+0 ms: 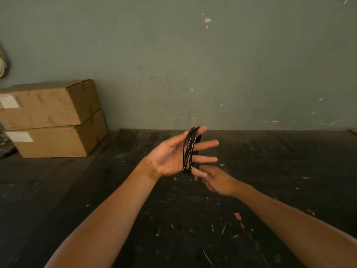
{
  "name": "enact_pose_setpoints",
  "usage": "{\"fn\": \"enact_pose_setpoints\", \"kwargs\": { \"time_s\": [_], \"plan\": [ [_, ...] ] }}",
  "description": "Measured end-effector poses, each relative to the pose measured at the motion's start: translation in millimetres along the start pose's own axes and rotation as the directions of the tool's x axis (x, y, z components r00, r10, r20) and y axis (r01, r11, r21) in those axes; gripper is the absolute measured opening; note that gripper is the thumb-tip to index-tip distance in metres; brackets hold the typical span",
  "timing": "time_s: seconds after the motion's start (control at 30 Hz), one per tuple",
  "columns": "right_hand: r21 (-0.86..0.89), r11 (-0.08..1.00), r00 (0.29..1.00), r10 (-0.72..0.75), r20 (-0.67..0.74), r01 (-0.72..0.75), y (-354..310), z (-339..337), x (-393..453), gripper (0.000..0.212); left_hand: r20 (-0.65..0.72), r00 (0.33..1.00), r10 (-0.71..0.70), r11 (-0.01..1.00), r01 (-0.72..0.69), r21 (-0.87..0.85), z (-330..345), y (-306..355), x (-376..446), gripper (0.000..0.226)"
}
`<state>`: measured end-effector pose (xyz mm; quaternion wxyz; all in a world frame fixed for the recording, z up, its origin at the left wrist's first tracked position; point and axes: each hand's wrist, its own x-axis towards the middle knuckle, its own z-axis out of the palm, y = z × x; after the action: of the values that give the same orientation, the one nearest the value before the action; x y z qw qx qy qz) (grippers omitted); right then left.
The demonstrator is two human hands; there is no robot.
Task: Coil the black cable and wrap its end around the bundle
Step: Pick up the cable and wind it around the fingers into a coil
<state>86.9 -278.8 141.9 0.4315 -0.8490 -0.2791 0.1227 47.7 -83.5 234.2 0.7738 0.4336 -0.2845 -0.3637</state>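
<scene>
Several turns of the black cable (189, 149) ring our left hand (173, 153), fingers spread as a former; our right hand (216, 180), blurred just below, may pinch the end, but we cannot tell.

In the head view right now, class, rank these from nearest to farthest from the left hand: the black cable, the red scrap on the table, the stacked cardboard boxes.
1. Black cable: looped around the left hand's fingers.
2. Red scrap: lower right, on the dark table.
3. Stacked cardboard boxes: far left, against the wall.
</scene>
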Motion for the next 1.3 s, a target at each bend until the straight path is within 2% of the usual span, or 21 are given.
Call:
{"fn": "enact_pose_setpoints", "kwargs": {
  "time_s": [0.17,0.37,0.5,0.67,0.8,0.87,1.0,1.07,1.2,1.3],
  "plan": [
    [0.008,0.999,0.980,0.035,0.198,-0.037,-12,37,-15,0.034,-0.084,0.996,0.024,1.000,-0.024,-0.004,-8,3,-1,0.046],
    [0.021,0.999,0.954,-0.035,0.297,0.031,-41,47,-30,0.035,-0.228,0.972,0.046,0.998,-0.055,-0.033,-21,-1,-5,0.049],
    [-0.068,0.993,0.944,-0.066,0.323,0.092,-57,40,-32,0.034,-0.303,0.952,0.044,0.999,-0.048,-0.005,-28,-7,-6,0.046],
    [-0.200,0.953,0.946,-0.167,0.278,0.227,-77,18,-33,0.033,-0.410,0.912,0.011,1.000,-0.016,-0.008,-38,-14,-11,0.042],
    [-0.289,0.916,0.949,-0.218,0.229,0.280,-96,-5,-29,0.032,-0.414,0.910,-0.011,0.998,-0.013,-0.056,-42,-26,-12,0.042],
    [-0.253,0.934,0.958,-0.203,0.203,0.251,-103,-16,-26,0.033,-0.394,0.919,-0.017,0.999,-0.003,-0.052,-43,-30,-12,0.043],
    [-0.066,0.996,0.990,-0.048,0.134,0.057,-112,-36,-21,0.033,-0.418,0.908,-0.032,0.996,0.065,0.065,-45,-32,-12,0.039],
    [-0.008,1.000,0.995,-0.013,0.101,0.014,-116,-45,-18,0.033,-0.440,0.897,-0.043,0.997,0.070,0.044,-49,-33,-13,0.038],
    [0.059,0.996,0.998,0.059,0.024,-0.061,-122,-63,-15,0.032,-0.388,0.916,-0.098,0.992,0.119,0.031,-47,-31,-14,0.055],
    [0.219,0.971,0.995,0.102,-0.017,-0.095,-126,-76,-10,0.030,-0.332,0.931,-0.153,0.979,0.189,0.079,-43,-33,-16,0.049]
  ]
}}
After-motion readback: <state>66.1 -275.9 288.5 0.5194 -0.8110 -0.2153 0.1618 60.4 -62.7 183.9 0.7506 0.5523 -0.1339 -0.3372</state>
